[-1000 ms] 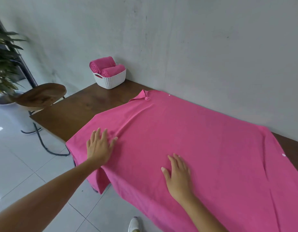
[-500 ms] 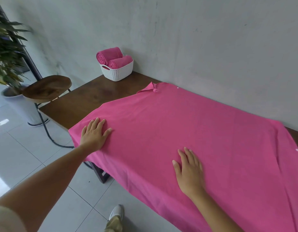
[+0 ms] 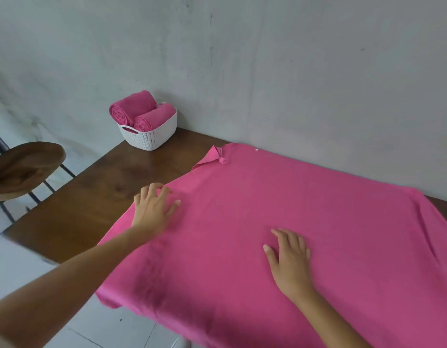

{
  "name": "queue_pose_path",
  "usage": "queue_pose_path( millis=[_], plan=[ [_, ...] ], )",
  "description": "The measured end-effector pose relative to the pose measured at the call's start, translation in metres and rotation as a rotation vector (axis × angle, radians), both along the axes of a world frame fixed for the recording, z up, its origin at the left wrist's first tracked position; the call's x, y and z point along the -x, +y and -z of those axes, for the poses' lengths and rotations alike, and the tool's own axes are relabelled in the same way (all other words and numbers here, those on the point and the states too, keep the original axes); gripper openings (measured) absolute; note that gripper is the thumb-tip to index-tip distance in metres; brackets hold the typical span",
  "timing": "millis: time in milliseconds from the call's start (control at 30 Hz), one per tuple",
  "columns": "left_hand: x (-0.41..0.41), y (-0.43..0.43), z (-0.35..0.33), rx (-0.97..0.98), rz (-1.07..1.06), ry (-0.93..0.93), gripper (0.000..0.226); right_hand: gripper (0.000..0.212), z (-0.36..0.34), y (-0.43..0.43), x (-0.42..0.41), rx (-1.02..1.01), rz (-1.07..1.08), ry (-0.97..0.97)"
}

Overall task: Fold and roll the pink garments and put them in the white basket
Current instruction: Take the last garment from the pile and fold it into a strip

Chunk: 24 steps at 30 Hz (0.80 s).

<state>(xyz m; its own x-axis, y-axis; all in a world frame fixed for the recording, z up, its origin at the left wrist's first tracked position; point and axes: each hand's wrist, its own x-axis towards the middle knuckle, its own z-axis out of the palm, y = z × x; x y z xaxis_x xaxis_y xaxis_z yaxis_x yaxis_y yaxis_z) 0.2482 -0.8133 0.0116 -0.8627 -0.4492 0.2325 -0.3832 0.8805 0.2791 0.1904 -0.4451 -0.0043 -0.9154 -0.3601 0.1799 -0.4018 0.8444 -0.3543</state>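
Note:
A large pink garment (image 3: 305, 209) lies spread flat over the brown table (image 3: 92, 197), its collar at the far left end and its near edge hanging over the table's front. My left hand (image 3: 153, 207) rests on the garment's left edge, fingers spread and slightly bent at the tips. My right hand (image 3: 290, 257) lies flat on the cloth near the middle, fingers straight. The white basket (image 3: 152, 136) stands at the table's far left corner against the wall, with two rolled pink garments (image 3: 139, 111) in it.
A grey wall (image 3: 292, 71) runs along the table's far side. A round wooden stool (image 3: 24, 167) on black legs stands left of the table. White tiled floor (image 3: 21, 267) lies below the table's front edge.
My left hand has slid farther up the garment's left edge toward the collar. The right hand stays flat near the middle. The view has shifted closer and to the right.

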Motion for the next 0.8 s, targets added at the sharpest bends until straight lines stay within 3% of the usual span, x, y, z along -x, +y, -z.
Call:
queue_pose_path(
  millis=[233,500,800],
  plan=[
    [0.085,-0.026,-0.01,-0.056,0.313,-0.089,0.078,0.044,0.001,-0.058,0.037,0.011,0.113,-0.012],
    [0.155,-0.038,-0.007,0.007,0.504,-0.28,0.067,0.038,0.014,-0.087,0.047,-0.05,0.243,0.067],
    [0.186,-0.073,-0.012,0.036,0.51,-0.238,0.071,0.05,0.011,-0.088,0.044,-0.077,0.266,0.06]
  ],
)
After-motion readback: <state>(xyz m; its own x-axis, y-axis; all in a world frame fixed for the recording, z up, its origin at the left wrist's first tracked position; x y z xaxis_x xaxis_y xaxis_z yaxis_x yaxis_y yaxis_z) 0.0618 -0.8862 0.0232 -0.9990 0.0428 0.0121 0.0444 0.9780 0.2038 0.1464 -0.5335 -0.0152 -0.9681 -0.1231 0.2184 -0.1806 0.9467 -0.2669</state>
